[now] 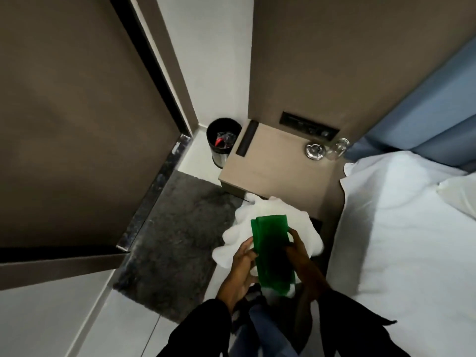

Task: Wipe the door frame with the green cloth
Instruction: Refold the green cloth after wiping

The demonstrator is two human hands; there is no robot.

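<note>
- Both hands are closed on the green cloth, which is folded into a long strip: the left hand grips its left edge, and the right hand pinches its right edge, thumb over the top.
- The cloth sits between the two hands, held out in front of the person's body, with a crumpled white towel lying on the floor just beyond and below it.
- The step in hand looks like readying the cloth, folding or squaring it; no wiping has begun.
- The door frame, a dark strip along the brown door, stands well up and to the left of both hands, nowhere near the cloth.
- The next move likely calls for settling the cloth into one hand, turning left, and pressing it flat against the frame.
</note>
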